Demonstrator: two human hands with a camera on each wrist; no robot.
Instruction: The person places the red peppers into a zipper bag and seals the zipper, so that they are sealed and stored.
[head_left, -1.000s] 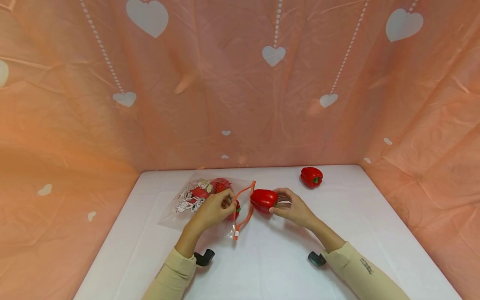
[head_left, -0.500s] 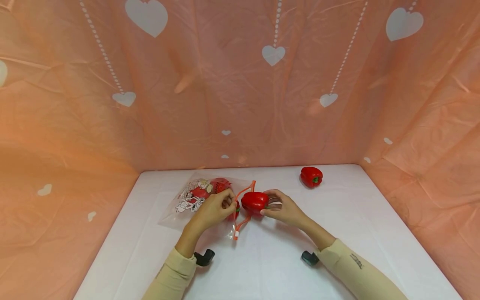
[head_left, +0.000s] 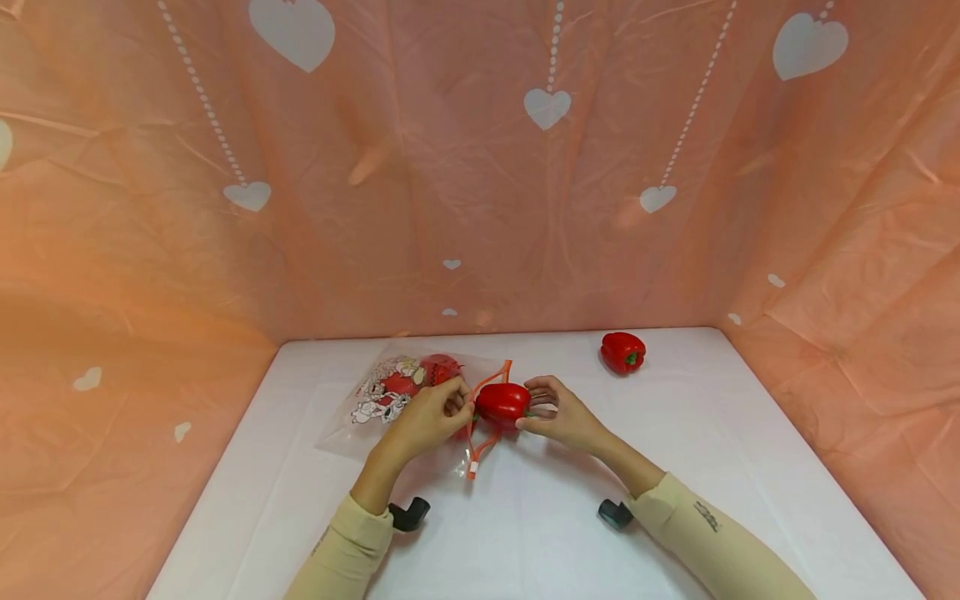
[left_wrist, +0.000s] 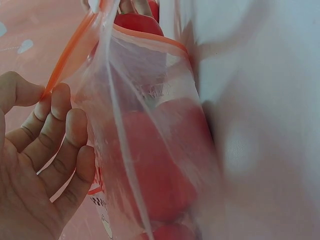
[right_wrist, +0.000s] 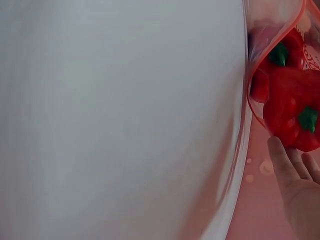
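A clear zip bag point(head_left: 390, 396) with a cartoon print and an orange zip rim point(head_left: 487, 417) lies on the white table point(head_left: 540, 517), with red peppers inside point(left_wrist: 155, 170). My left hand point(head_left: 427, 417) pinches the bag's orange rim point(left_wrist: 70, 55) and holds the mouth apart. My right hand point(head_left: 558, 414) grips a red bell pepper point(head_left: 502, 402) by its stem end, and the pepper sits in the bag's mouth. In the right wrist view that pepper point(right_wrist: 295, 112) with its green stem is partly past the rim, beside another pepper point(right_wrist: 280, 52) in the bag.
A second loose red pepper point(head_left: 622, 352) lies at the back right of the table. Pink heart-printed sheeting point(head_left: 480, 167) walls the table at the back and on both sides. Bare white tabletop lies in front of my hands.
My right hand has carried the pepper leftward, from beside the bag's opening into its mouth. My left hand and the bag have stayed in place.
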